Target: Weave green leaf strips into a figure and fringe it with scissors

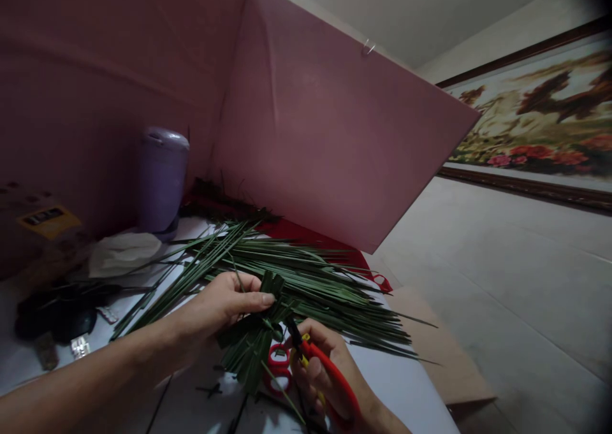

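My left hand pinches a folded green leaf bundle between thumb and fingers, its cut ends fanning out downward. In my right hand is a pair of pliers with red and yellow handles. Their dark jaws point up and left, close beside the bundle's middle; whether they touch it I cannot tell. Below the bundle, red-handled scissors lie on the white table, with their blades hidden. Behind both hands spreads a heap of long green leaf strips.
A purple lidded container stands at the back left, near white tissue. Dark objects and small silvery pieces lie at the left. Pink panels rise behind the table. Leaf scraps lie in front.
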A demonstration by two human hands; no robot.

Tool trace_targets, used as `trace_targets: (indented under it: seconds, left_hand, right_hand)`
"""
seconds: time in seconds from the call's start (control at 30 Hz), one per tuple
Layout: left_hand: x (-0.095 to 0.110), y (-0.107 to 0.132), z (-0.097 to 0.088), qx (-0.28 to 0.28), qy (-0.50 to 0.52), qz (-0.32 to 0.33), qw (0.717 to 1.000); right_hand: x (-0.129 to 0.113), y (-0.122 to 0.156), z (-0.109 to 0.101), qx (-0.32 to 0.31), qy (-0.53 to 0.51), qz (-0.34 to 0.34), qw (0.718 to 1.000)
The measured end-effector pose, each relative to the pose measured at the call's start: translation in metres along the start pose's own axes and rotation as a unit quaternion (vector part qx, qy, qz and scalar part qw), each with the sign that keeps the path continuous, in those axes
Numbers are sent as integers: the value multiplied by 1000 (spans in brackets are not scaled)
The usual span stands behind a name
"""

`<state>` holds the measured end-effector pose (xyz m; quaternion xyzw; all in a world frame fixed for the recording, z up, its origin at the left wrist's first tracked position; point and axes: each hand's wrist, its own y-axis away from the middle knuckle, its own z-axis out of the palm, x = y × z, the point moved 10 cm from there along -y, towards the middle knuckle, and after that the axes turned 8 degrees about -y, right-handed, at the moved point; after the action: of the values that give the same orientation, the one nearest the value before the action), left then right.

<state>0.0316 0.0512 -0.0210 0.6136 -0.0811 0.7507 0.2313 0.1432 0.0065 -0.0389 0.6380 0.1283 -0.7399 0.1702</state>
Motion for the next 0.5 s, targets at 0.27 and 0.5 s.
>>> trace_targets:
  seconds: [0.27,0.5]
  left_hand:
    - [8,5,-4,27,-21,1,999]
    - [8,7,2,6,-20,-2,1000]
  right_hand:
    - [-3,0,1,-3,6,-19,1000]
    - [-21,7,9,16,18,-22,999]
